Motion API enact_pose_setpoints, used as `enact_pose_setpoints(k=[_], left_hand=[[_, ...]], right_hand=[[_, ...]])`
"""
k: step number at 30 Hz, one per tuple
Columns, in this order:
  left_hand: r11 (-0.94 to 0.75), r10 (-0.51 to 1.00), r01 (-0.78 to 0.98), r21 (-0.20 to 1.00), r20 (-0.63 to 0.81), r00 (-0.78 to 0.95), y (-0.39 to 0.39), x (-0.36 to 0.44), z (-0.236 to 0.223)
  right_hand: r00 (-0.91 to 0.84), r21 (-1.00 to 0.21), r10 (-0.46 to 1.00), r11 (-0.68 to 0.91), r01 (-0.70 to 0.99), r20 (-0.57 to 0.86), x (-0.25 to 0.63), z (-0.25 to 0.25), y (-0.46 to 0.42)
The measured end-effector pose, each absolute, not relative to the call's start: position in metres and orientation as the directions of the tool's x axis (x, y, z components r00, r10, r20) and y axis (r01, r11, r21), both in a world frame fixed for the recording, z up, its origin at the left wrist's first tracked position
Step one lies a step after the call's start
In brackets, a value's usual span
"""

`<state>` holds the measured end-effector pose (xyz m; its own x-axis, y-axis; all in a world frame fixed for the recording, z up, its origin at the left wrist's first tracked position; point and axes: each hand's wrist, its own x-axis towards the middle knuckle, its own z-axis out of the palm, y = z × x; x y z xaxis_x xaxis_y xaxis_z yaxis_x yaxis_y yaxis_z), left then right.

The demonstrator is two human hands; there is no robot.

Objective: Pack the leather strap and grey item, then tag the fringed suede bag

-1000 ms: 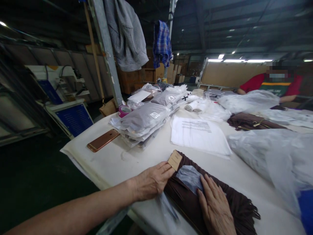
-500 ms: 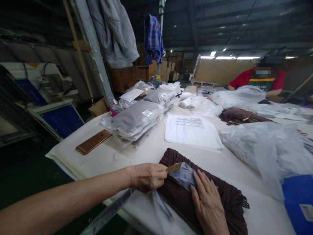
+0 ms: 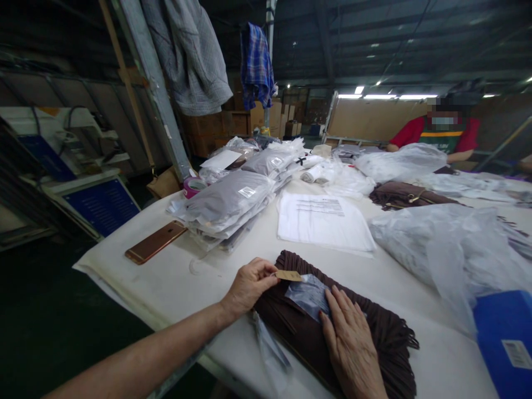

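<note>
A dark brown bag with long fringe (image 3: pixel 386 332) lies on the table in front of me. My left hand (image 3: pixel 251 282) is at its left end, thumb and fingers pinched on the end of a small tan hang tag (image 3: pixel 288 275). Beside the tag, a small clear plastic pouch (image 3: pixel 310 296) rests on the brown material. My right hand (image 3: pixel 351 341) lies flat with fingers stretched out, its fingertips touching the pouch's right side. From the bag's near left edge hangs a strip of clear plastic (image 3: pixel 268 349).
Left of the bag lie a phone (image 3: pixel 155 242) and a stack of plastic-wrapped packages (image 3: pixel 228 202). A printed white sheet (image 3: pixel 324 221) lies beyond it. At right are a large plastic bag (image 3: pixel 440 249) and a blue box (image 3: pixel 505 338). A co-worker (image 3: pixel 443 133) stands across the table.
My left hand has shifted slightly up and left with the tag, its forearm now more steeply angled. The tag lies flatter. My right hand stays on the pouch.
</note>
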<state>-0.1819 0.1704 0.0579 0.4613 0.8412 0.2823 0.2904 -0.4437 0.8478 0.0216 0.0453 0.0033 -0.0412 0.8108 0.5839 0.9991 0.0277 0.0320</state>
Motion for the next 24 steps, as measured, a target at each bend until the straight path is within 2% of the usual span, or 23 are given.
enact_pose_setpoints(k=[3,7,10,13,16,19,21,23,24], left_hand=[[-0.490,0.796,0.169,0.855,0.360,0.486,0.165,-0.185,0.056],[-0.669,0.585,0.066,0.740,0.470,0.661,0.157,-0.183,0.050],[-0.784,0.469,0.102,0.613,0.477,0.743,0.153,-0.179,0.046],[-0.841,0.433,0.164,0.516,0.458,0.777,0.149,-0.175,0.043],[-0.855,0.428,0.202,0.477,0.431,0.795,0.149,-0.172,0.047],[-0.867,0.418,0.227,0.443,0.402,0.815,0.149,-0.176,0.059],[-0.829,0.495,0.268,0.490,0.423,0.759,0.144,-0.187,0.069],[-0.647,0.701,0.323,0.691,0.371,0.610,0.129,-0.202,0.075],[-0.462,0.819,0.313,0.830,0.263,0.511,0.118,-0.210,0.076]], right_hand=[[-0.035,0.025,0.807,0.025,0.999,0.589,0.021,0.004,0.045],[-0.012,-0.010,0.807,0.023,1.000,0.591,0.019,0.005,0.045],[0.015,-0.033,0.810,0.005,0.999,0.586,0.020,0.002,0.046],[-0.033,0.017,0.824,0.028,0.999,0.566,0.023,0.000,0.045],[-0.112,0.054,0.833,0.099,0.994,0.541,0.027,0.001,0.044],[-0.124,0.033,0.842,0.126,0.992,0.526,0.028,0.007,0.043],[-0.119,0.024,0.843,0.125,0.992,0.524,0.027,0.009,0.043],[-0.127,0.031,0.837,0.131,0.991,0.533,0.027,0.010,0.044],[-0.133,0.036,0.832,0.135,0.990,0.539,0.027,0.010,0.044]])
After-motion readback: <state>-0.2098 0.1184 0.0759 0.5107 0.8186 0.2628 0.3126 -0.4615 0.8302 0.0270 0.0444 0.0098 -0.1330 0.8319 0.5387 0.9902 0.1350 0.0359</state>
